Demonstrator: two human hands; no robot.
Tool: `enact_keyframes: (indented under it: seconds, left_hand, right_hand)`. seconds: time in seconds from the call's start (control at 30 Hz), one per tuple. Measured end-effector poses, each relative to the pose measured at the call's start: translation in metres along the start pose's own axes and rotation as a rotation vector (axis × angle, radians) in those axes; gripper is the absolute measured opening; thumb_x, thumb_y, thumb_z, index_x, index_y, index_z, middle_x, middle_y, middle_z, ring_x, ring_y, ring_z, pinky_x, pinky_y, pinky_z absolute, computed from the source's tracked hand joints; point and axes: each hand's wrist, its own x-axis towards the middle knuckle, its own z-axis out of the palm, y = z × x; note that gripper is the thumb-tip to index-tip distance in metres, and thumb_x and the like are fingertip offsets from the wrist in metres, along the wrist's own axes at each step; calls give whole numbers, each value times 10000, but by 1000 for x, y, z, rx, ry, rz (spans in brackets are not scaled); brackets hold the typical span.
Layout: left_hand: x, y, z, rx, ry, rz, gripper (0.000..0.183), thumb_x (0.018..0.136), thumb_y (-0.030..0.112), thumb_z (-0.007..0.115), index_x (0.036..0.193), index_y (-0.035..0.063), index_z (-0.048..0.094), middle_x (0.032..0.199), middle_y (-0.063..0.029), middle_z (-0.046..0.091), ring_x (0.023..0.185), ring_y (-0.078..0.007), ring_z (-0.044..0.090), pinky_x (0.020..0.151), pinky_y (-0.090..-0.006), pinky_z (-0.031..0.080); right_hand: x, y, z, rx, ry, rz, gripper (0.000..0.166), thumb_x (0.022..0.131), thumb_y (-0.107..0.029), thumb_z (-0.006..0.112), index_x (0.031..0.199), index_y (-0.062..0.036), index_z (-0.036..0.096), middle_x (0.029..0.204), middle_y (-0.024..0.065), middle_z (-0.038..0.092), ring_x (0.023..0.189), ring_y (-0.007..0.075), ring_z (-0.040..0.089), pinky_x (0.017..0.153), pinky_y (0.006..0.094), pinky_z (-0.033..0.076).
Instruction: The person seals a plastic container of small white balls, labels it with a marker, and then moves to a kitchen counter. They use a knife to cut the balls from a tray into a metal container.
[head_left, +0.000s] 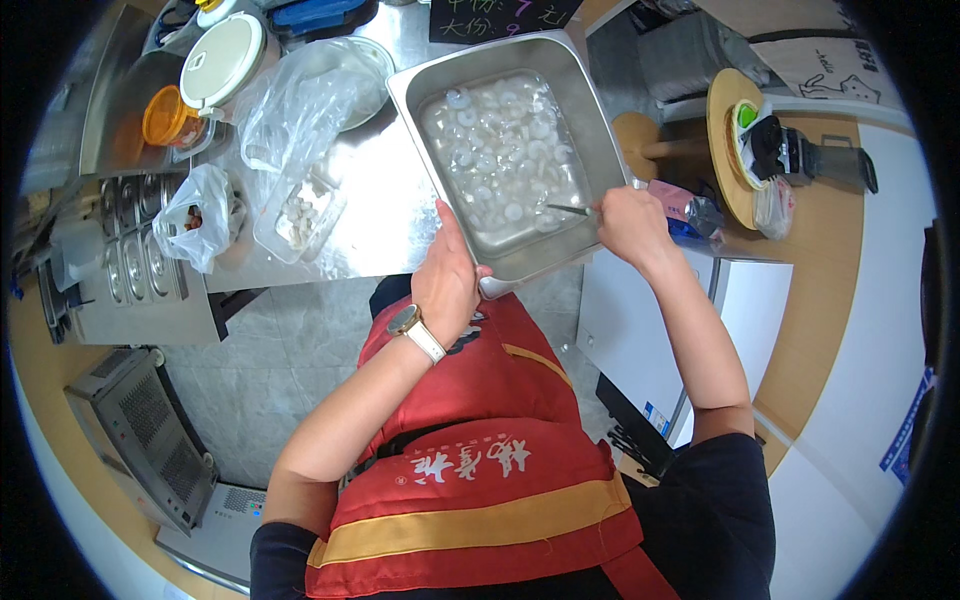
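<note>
A deep stainless steel pan (604, 135) lies at an angle in front of me, its near corner reaching past the counter's edge. Many pale, translucent rounded pieces (499, 150), which look like peeled shrimp, lie in liquid inside it. My left hand (448, 281) holds the pan's near left rim, fingers along the outer wall. In my right hand (634, 225), at the pan's right rim, is the end of a thin metal utensil (568, 208); its tip reaches over the liquid, and its full shape is hidden. A clear plastic container (300, 217) with whitish pieces stands left of the pan.
A clear plastic bag (289, 112) lies by a lidded cream container (223, 64) at the upper left. Nearer stands a white bag (196, 217) beside lidded steel inserts (135, 266). On the right are a white appliance (645, 322), a pink package (670, 201) and a blender jar (840, 161).
</note>
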Motion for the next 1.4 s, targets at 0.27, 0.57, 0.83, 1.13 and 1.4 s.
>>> enact_keyframes:
  seconds: [0.27,0.57,0.83,1.13,1.4]
  left_hand:
    - [0,1,-2,0,-30,-10,1033,749,116,748,1422,-147,9,1063,-274,575,884,-384,614,652,-409,509]
    - [-1,-2,2,17,-9,-16,1039,748,132,756,1428,-134,16,964,-245,598,815,-367,619,632,-405,506]
    - [-1,-1,3,7,-33,-53,1040,752,128,751,1432,-121,5,965,-245,606,814,-368,624,616,-408,507]
    - [-1,-3,4,-1,-29,-39,1059,754,104,740,1432,-112,-45,1007,-269,587,821,-379,623,618,-406,511]
    - [-2,-2,3,3,-38,-56,1061,752,95,737,1432,-112,-51,1015,-270,589,830,-385,626,614,-407,518]
  right_hand:
    - [7,-23,15,27,-33,-97,311,698,-11,581,944,-106,744,841,181,682,818,359,655,753,430,512]
    - [1,-24,30,42,22,-76,156,645,-5,606,756,-68,696,796,184,667,792,368,655,705,447,507]
    - [-7,-31,23,-7,-18,-134,156,639,-8,625,763,-62,703,807,179,671,783,361,657,703,438,513]
    - [-2,-37,36,-60,81,-190,100,632,-17,645,719,-22,693,808,172,677,785,323,678,694,396,540]
    - [2,-34,50,-34,131,-212,96,633,-13,645,718,-20,690,789,167,670,776,329,678,693,401,545]
